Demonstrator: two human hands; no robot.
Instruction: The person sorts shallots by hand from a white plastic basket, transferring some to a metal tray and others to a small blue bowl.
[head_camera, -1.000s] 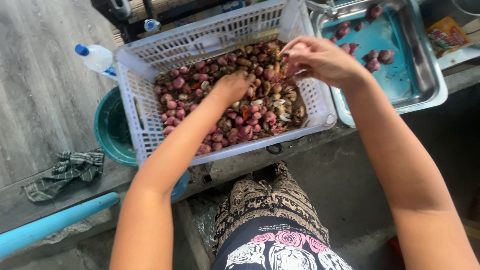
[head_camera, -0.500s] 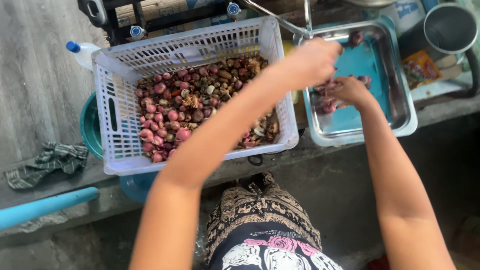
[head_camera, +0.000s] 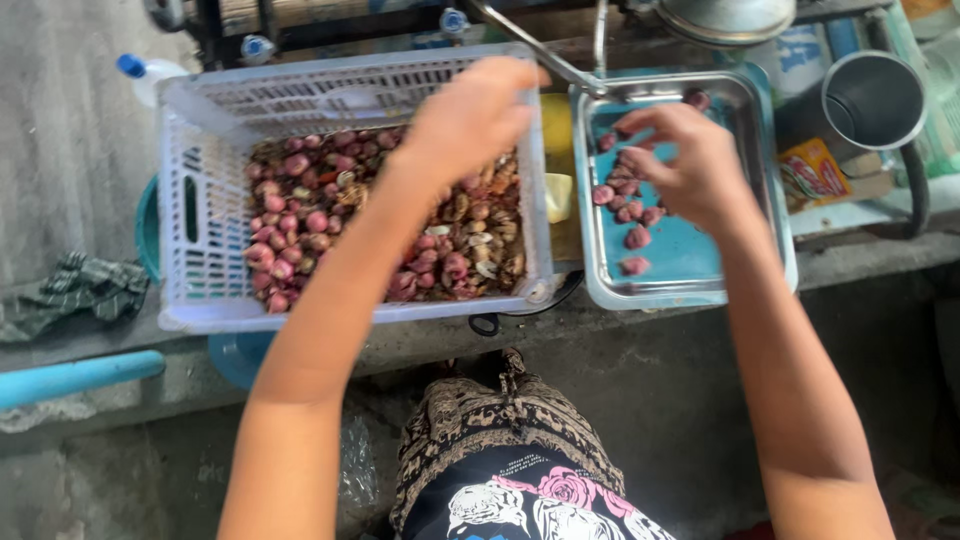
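A white plastic basket (head_camera: 200, 290) on the ledge holds several red-purple shallots (head_camera: 300, 220) mixed with dry brown skins. My left hand (head_camera: 470, 115) hovers over the basket's right end with its fingers curled downward; what lies in them is hidden. To the right stands a metal tray (head_camera: 770, 215) with a blue bottom and several peeled shallots (head_camera: 625, 200). My right hand (head_camera: 685, 165) is above those shallots, fingers spread, nothing seen in it.
A teal basin (head_camera: 148, 225) sits under the basket. A dark cloth (head_camera: 70, 290) and a blue pipe (head_camera: 70, 378) lie at the left. A metal cup (head_camera: 870, 100) and an orange packet (head_camera: 820, 170) stand right of the tray. My patterned clothing (head_camera: 510, 450) is below.
My left hand has drawn back from the tray's edge to above the basket. My right hand stays over the tray, fingers now spread. The camera view shifted slightly.
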